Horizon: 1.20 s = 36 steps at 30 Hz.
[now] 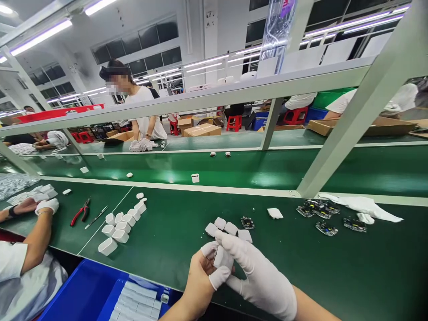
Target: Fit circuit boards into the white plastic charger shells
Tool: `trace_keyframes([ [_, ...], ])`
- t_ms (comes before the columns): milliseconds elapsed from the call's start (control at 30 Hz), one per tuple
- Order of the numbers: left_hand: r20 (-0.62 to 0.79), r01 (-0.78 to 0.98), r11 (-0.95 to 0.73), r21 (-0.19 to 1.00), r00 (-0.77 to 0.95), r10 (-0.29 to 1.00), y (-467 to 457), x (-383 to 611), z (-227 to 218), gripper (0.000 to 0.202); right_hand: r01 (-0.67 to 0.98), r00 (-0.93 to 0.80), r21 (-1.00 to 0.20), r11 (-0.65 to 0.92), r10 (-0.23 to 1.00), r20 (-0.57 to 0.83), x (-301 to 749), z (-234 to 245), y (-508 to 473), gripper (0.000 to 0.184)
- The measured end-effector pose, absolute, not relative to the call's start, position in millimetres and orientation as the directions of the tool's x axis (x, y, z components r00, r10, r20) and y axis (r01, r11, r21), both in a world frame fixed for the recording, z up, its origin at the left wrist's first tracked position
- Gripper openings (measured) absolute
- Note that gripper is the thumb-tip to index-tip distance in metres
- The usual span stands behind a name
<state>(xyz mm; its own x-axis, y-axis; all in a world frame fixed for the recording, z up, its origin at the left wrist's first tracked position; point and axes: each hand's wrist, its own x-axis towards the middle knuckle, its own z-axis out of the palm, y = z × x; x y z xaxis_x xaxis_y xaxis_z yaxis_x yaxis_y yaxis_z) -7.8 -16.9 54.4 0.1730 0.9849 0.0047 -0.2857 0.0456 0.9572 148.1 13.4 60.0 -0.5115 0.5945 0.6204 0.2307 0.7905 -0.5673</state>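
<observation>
— What are the two hands doing?

— Both grip the same rounded white plastic casing (pixel 223 260), held up over the near edge of a matte dark-green tabletop (pixel 160 263). The left hand (pixel 199 281) is mostly bare, with white coverings on thumb and finger, and that thumb presses the casing's smooth face. The right hand (pixel 259 272), in a thin white fabric glove, closes on it from the other side, fingers bent over the upper edge.

— And just beyond the fingers?

— A cluster of small white pieces with softened corners (pixel 230 228), and beside it one black circuit board (pixel 248 222), its surface rough with tiny parts. Further right are a flat, glossy white piece (pixel 275 213), a loose group of black boards (pixel 319 208) and a limp, creased white cloth (pixel 364 207).

— To the left?

— Deep, smooth-walled white shells (pixel 122 225) in slanting rows (rather like little tubs). Past them lie slim metal tweezers (pixel 96 217) and red-handled pliers (pixel 80 212); below the table edge sits a blue plastic bin (pixel 78 285).
</observation>
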Motion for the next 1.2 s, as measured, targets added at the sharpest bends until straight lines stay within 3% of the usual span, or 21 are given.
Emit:
trace_keyframes([
  [67, -0.011, -0.298, 0.052, 0.953, 0.138, 0.990, -19, -5, 59, 0.055, 0.285, -0.412, -0.617, 0.733, 0.675, 0.612, 145, 58, 9, 0.079],
  [200, -0.033, -0.273, 0.070, 0.959, 0.139, 0.990, -25, -6, 66, 0.046, 0.340, -0.291, -0.677, 0.653, 0.758, 0.584, 143, 48, 0, 0.047],
  [267, -0.074, -0.239, 0.114, 0.964, 0.168, 0.983, -29, -9, 63, 0.045, 0.378, -0.271, -0.676, 0.632, 0.774, 0.572, 143, 40, -6, 0.041],
  [467, -0.269, -0.115, 0.289, 0.950, 0.163, 0.949, -52, -22, 22, 0.060, 0.395, -0.340, -0.620, 0.678, 0.735, 0.586, 146, 10, -33, 0.065],
  [567, -0.349, -0.098, 0.364, 0.926, 0.147, 0.926, -64, -24, 5, 0.064, 0.320, -0.279, -0.724, 0.611, 0.791, 0.544, 143, 2, -48, 0.062],
  [733, -0.348, -0.226, 0.441, 0.869, 0.356, 0.867, -63, -13, 17, 0.056, 0.194, -0.176, -0.910, 0.366, 0.926, 0.335, 137, -6, -65, 0.055],
  [867, -0.202, 0.014, 0.213, 0.977, 0.376, 0.904, -42, -24, 36, 0.041, -0.032, -0.086, -0.999, 0.035, 0.996, 0.037, 142, -8, -59, 0.048],
  [967, -0.051, 0.312, -0.019, 0.950, 0.217, 0.975, -17, -42, 40, 0.028, -0.238, -0.026, -0.964, -0.121, 0.993, -0.118, 150, 0, -45, 0.056],
  [1033, 0.028, 0.458, -0.121, 0.881, 0.206, 0.978, -1, -51, 38, 0.048, -0.332, -0.024, -0.923, -0.194, 0.980, -0.198, 154, 6, -36, 0.059],
  [1100, 0.019, 0.496, -0.198, 0.845, 0.343, 0.939, 11, -56, 36, 0.070, -0.410, -0.065, -0.866, -0.285, 0.957, -0.284, 156, 10, -30, 0.059],
  [1200, -0.042, 0.484, -0.239, 0.842, 0.501, 0.864, 16, -54, 33, 0.074, -0.489, -0.173, -0.779, -0.394, 0.918, -0.356, 155, 7, -27, 0.054],
])
